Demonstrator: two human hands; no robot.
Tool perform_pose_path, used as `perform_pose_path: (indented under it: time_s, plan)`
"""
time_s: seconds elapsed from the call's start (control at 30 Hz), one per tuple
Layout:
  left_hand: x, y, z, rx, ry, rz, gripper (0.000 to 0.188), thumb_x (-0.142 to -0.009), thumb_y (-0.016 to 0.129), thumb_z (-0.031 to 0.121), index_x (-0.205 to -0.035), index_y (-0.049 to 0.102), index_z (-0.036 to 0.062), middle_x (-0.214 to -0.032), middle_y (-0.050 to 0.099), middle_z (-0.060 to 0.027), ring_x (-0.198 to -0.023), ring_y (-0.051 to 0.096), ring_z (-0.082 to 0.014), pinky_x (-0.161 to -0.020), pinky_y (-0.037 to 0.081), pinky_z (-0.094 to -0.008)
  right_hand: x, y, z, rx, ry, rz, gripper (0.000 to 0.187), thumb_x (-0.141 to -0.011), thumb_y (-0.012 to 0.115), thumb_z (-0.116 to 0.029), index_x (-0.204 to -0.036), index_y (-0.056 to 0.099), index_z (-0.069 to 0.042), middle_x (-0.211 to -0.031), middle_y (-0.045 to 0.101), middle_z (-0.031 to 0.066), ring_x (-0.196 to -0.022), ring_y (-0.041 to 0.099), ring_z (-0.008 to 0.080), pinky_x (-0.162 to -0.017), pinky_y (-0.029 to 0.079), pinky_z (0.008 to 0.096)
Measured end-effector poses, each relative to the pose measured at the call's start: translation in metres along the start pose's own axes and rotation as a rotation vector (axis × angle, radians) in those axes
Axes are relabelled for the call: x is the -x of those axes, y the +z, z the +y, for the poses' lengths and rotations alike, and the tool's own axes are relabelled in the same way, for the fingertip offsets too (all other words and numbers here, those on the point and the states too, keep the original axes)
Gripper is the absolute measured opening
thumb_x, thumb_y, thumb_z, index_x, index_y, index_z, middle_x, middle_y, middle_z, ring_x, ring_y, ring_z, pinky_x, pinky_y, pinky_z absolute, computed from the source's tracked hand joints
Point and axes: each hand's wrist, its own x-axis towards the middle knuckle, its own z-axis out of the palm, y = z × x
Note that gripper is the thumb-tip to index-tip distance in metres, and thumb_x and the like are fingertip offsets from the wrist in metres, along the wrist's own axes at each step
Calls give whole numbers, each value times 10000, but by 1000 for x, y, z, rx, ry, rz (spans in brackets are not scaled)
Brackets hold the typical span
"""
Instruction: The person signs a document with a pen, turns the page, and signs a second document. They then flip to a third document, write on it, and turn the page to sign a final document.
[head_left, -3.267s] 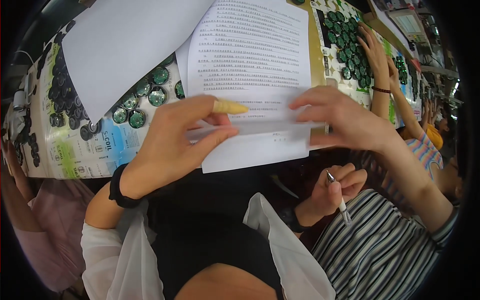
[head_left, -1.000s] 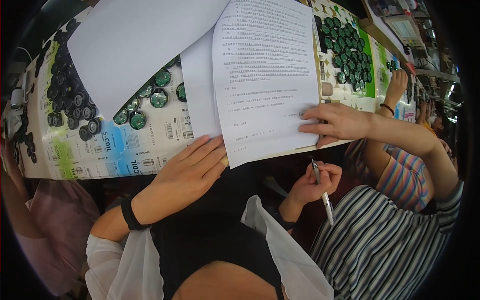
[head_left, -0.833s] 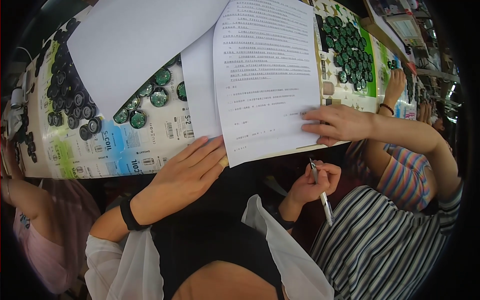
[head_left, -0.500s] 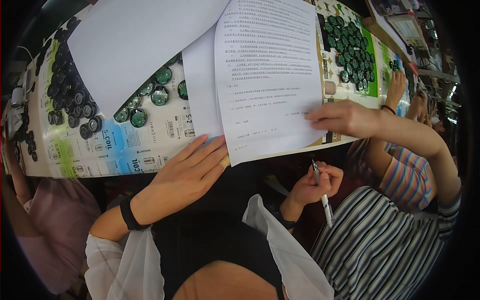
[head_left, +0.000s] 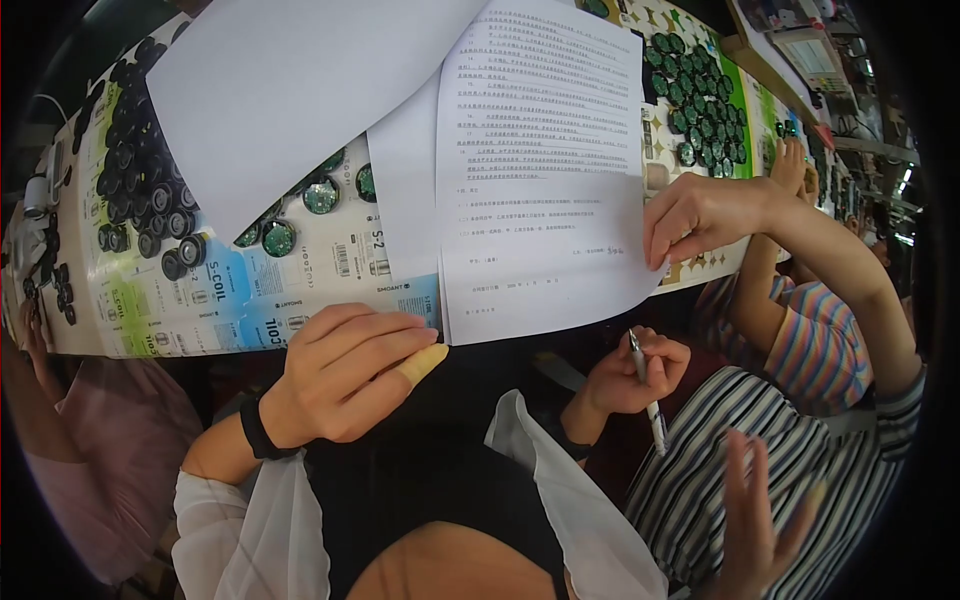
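L hand (head_left: 355, 375) at front edge of counter (head_left: 300, 250), fingers bent & together, 1 digit w/ yellow cover (head_left: 424, 366); fingertips nr lower L corner of printed sheet (head_left: 545, 215). Can't tell if they pinch anything. R hand (head_left: 638, 375) off counter, below its edge; fingers curled, pinching pen (head_left: 641, 362), tip up. Main item, the printed sheet, lies on counter approx ctr, text up, handwriting nr lower R. Co-worker's hand (head_left: 705, 220) at sheet's R edge, fingertips bunched. Under sheet (head_left: 403, 190) shows along L side. Plain sheet (head_left: 300, 90) upper L, hides some green discs (head_left: 321, 195); black rings (head_left: 145, 185) further L. Disc cluster (head_left: 705, 110) to R. Blurred extra hand (head_left: 752, 530) lower R, another person's, fingers spread.
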Motion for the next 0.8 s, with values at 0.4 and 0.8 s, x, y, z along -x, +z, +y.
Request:
perform_pose_path:
  time_s: [0.4, 0.8]
  plan:
    - [6, -41, -22, 550, -350, 251, 221, -876, 626, 127, -1065, 661, 18, -1092, 697, -143, -1031, 665, -245, -862, 503, -361, -30, 104, -88, -1360, 2049, 2161, 553, -884, 594, -92, -1398, 415, 10, -1499, 386, 135, -1405, 352, 216, -1138, 344, 321]
    - [-57, -165, -7, 1574, -157, -16, 519, -1030, 283, 344, -1405, 369, -4, -1181, 460, -141, -1106, 424, -188, -865, 377, -357, -30, 92, -97, -1442, 1465, 3000, 473, -841, 584, -111, -1303, 562, -9, -1507, 424, 102, -1441, 324, 221, -1111, 371, 307]
